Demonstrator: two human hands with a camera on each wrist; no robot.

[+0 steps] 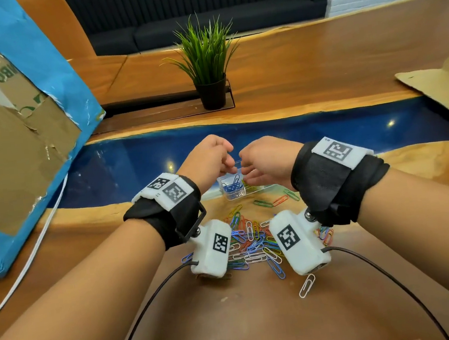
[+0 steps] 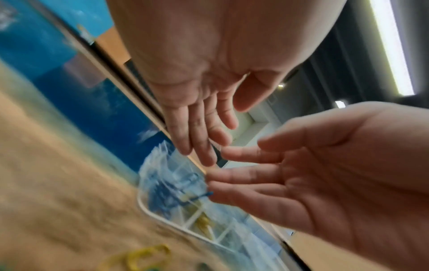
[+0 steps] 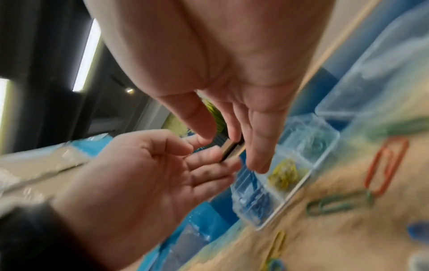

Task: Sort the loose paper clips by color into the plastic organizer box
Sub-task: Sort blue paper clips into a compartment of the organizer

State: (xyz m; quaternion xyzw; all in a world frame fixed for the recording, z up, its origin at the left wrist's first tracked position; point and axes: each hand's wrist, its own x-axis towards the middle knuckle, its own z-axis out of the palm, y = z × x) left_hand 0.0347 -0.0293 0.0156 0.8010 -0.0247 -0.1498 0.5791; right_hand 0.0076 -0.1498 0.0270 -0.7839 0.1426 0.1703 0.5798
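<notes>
A clear organizer box (image 1: 236, 197) stands on the blue strip's near edge, with blue clips (image 1: 232, 188) in its left compartment and yellow clips (image 3: 283, 173) beside them. Both hands hover just above it, fingertips meeting. My right hand (image 1: 246, 165) pinches a small pale clip (image 1: 238, 162) between thumb and forefinger. My left hand (image 1: 227, 164) has straight fingers (image 2: 202, 141) touching that spot, thumb apart. One blue clip (image 2: 200, 195) sticks up out of the box (image 2: 145, 210) by the right hand's (image 2: 232, 165) fingertips. The loose mixed-colour clip pile (image 1: 254, 243) lies nearer me, between my wrists.
Green and orange clips (image 1: 276, 201) lie to the right of the box, and a white clip (image 1: 307, 285) lies alone nearer me. A potted plant (image 1: 206, 60) stands behind. Blue-edged cardboard (image 1: 17, 132) leans at left, with more cardboard (image 1: 445, 83) at right. A white cable (image 1: 32, 261) runs along the left.
</notes>
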